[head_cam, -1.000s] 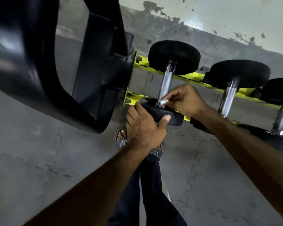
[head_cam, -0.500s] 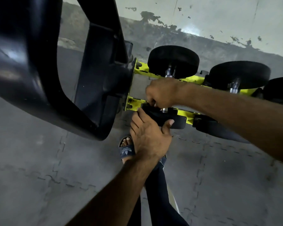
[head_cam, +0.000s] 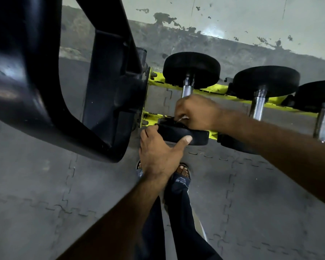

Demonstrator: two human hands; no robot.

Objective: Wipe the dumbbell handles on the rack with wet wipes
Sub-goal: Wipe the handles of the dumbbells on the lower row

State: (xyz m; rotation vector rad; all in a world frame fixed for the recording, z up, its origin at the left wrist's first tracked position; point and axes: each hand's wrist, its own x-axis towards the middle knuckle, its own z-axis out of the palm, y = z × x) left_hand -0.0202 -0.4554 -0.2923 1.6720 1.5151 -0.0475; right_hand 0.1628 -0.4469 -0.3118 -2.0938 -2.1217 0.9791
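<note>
While left hand [head_cam: 158,152] grips black rubber dumbbell head [head_cam: 195,136] on yellow steel rack [head_cam: 214,89], I log right hand [head_cam: 197,111] fingers clamped on white wet wipe [head_cam: 183,118] at chrome handle [head_cam: 186,91]. Step: wiping end handle. Next, likely: stroke wipe up handle length.

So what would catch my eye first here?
Two bare hands meet at centre on the leftmost dumbbell: the left hand grips its near black end, the right hand curls round the handle with a sliver of white wet wipe showing. A bright yellow rack runs behind, and a big black frame fills the upper left.
</note>
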